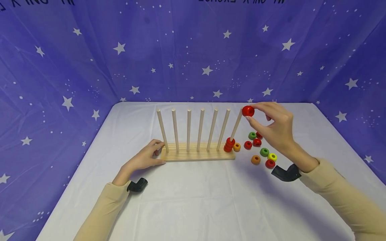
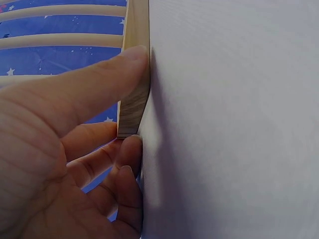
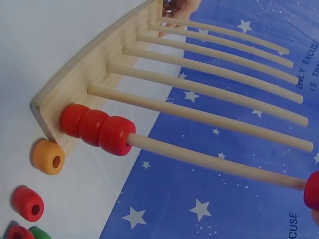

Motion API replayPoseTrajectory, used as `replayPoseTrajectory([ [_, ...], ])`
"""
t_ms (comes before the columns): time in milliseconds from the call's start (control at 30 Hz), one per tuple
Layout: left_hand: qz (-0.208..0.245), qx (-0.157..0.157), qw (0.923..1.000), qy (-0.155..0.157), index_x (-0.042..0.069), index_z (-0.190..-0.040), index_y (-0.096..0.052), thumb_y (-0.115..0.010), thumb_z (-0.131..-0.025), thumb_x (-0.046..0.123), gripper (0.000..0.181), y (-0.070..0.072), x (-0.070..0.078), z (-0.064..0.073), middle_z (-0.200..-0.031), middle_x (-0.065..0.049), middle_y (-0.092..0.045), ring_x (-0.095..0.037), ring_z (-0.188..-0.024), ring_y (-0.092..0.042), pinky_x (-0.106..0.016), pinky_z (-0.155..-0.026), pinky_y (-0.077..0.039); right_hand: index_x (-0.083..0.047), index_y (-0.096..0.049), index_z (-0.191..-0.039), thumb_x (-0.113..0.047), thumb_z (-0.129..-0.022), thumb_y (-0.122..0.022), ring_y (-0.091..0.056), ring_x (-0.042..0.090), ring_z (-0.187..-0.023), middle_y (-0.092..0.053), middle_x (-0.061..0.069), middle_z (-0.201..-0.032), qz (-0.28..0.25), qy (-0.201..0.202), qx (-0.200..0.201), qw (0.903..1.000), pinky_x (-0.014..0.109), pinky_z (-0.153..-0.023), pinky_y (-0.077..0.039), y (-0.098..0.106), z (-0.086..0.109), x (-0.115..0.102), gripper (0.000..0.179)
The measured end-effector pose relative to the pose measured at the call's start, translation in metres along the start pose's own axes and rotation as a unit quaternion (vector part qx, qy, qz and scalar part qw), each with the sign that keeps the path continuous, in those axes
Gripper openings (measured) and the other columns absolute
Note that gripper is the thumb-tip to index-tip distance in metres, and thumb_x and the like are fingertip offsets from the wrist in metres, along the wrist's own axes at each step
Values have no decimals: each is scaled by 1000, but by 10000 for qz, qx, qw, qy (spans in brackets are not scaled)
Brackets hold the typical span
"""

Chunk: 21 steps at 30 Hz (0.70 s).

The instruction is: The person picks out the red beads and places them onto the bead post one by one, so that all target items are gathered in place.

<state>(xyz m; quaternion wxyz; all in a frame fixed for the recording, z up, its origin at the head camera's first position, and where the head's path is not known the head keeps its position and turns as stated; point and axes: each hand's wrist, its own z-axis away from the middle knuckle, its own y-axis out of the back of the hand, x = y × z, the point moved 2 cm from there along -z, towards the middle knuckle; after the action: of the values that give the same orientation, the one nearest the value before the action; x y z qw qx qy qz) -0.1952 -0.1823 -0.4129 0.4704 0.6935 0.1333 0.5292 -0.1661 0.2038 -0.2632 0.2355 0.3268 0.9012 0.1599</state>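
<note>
A wooden base (image 1: 193,154) bears a row of several upright pegs. Three red beads (image 3: 93,127) are stacked at the foot of the rightmost peg (image 3: 214,163). My right hand (image 1: 275,125) pinches another red bead (image 1: 248,111) between thumb and fingertips, right at the top of that peg. In the right wrist view this bead (image 3: 312,191) overlaps the peg's tip. At the base's left end, my left hand (image 1: 147,155) grips the wood, thumb on the near edge and fingers round the end and far side, as the left wrist view shows.
Loose beads lie right of the base: an orange bead (image 1: 237,147) close against its corner, another orange bead (image 1: 255,159), a yellow bead (image 1: 272,157), green beads (image 1: 264,152) and several red ones (image 1: 270,163). A white cloth (image 1: 193,201) covers the table; a starry purple curtain (image 1: 187,50) hangs behind.
</note>
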Motion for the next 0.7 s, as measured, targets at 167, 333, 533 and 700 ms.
replayPoseTrajectory([
  [167,-23,9,10000,1,-5,-138,-40,-74,-80,25,74,-1,-1,0,-127,-13,-44,-17,-91,-47,-23,-73,-38,0,-71,-100,1,-66,-79,-37,11,-64,-70,17,-93,61,-8,-95,9999,12,-61,-27,-2,-2,-1,35],
  [333,-33,7,10000,-8,-5,-138,-40,-74,-80,25,74,0,-1,0,-127,-13,-44,-17,-91,-47,-23,-72,-38,0,-71,-102,1,-68,-76,-36,9,-65,-69,19,-94,4,-4,-104,9999,12,-61,-27,-5,-4,0,34],
  [533,-13,-9,10000,-6,-5,-139,-39,-73,-80,25,74,-1,-1,0,-127,-12,-44,-17,-91,-47,-22,-71,-38,1,-69,-106,0,-71,-75,-36,5,-66,-67,19,-97,-141,-87,-224,9996,11,-62,-30,-9,-4,2,36],
  [700,-5,12,10000,-15,-5,-138,-40,-74,-80,24,74,-1,0,0,-127,-13,-44,-17,-91,-47,-22,-72,-38,0,-69,-106,5,-70,-74,-35,4,-65,-66,18,-95,-345,-123,-44,9993,14,-61,-29,-14,-4,3,37],
])
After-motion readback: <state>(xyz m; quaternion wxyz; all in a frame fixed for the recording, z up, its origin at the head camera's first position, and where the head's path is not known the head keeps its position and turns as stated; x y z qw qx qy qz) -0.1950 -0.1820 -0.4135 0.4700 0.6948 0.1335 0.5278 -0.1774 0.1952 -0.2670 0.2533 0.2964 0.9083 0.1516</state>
